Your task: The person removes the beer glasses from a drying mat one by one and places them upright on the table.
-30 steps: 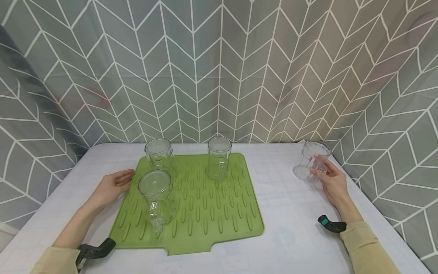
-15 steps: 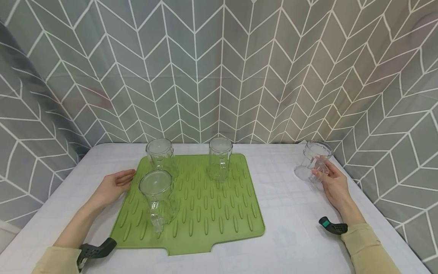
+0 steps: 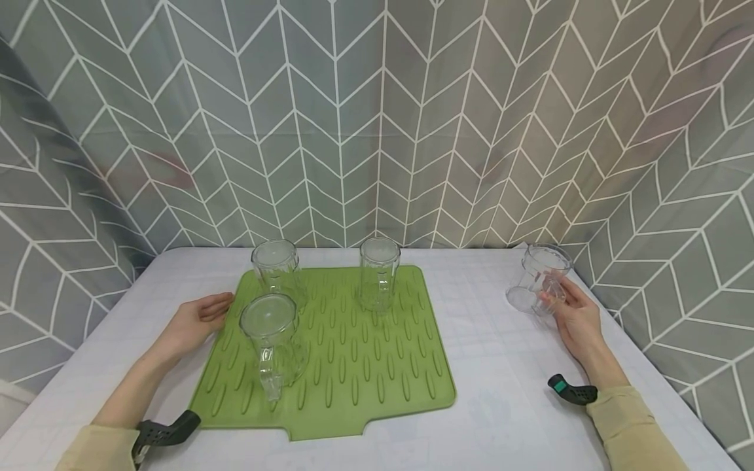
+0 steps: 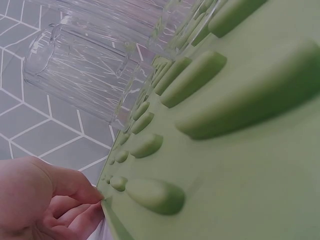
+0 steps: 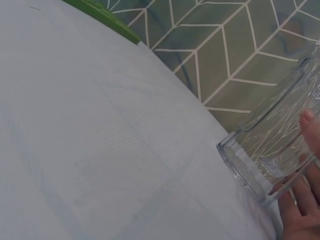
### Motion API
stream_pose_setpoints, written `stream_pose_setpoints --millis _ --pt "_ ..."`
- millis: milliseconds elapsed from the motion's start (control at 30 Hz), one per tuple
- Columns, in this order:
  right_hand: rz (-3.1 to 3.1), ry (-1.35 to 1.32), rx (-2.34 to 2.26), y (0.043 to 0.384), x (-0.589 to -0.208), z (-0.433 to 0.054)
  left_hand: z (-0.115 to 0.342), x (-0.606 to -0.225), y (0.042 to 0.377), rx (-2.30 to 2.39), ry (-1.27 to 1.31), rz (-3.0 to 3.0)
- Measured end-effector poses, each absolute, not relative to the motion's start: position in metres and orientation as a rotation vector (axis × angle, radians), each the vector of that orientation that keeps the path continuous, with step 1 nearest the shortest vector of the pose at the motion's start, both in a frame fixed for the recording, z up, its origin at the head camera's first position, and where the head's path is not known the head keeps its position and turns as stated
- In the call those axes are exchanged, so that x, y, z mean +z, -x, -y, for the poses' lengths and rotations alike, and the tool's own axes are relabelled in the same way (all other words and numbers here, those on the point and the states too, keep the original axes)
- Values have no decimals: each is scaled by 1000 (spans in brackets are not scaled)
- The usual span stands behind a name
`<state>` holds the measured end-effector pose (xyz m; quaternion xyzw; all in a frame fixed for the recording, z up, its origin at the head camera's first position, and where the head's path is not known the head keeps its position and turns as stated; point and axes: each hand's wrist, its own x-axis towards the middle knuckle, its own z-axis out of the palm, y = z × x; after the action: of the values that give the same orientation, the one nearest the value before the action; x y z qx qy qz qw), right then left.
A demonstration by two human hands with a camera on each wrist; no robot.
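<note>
Clock directions are taken from the mat centre, with 12 o'clock at the curtain. Three clear mugs stand on the mat (image 3: 365,353): the rear left mug (image 3: 275,265) at 11 o'clock, the front left mug (image 3: 269,324) at 9 and the rear right mug (image 3: 378,275) at 1. The mat's green shows through their walls. The right mug (image 3: 533,278) is off the mat, well apart, between 2 and 3 o'clock. The right hand (image 3: 577,320) grips it, thumb on the near side.

The left hand (image 3: 194,319) pinches the mat's edge between 9 and 10 o'clock, thumb on top.

The ribbed mat lies on a white cloth (image 3: 489,366), tab at 6 o'clock. A grey zigzag curtain (image 3: 353,131) rises behind and at both sides.

A black mount sits at the left wrist (image 3: 169,432) and another at the right (image 3: 573,391). The front left mug partly covers the rear left mug.
</note>
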<state>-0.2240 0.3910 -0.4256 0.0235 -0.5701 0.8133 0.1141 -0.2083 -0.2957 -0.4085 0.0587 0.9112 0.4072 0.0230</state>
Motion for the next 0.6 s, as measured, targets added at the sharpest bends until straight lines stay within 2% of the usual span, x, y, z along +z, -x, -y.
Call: stream_pose_setpoints --millis 433,600 --pt "1657 -88 2374 224 -425 -390 295 -407 207 1257 -172 -2821" --pt "1582 -183 2405 223 -424 -391 294 -407 207 1264 -170 -2818"
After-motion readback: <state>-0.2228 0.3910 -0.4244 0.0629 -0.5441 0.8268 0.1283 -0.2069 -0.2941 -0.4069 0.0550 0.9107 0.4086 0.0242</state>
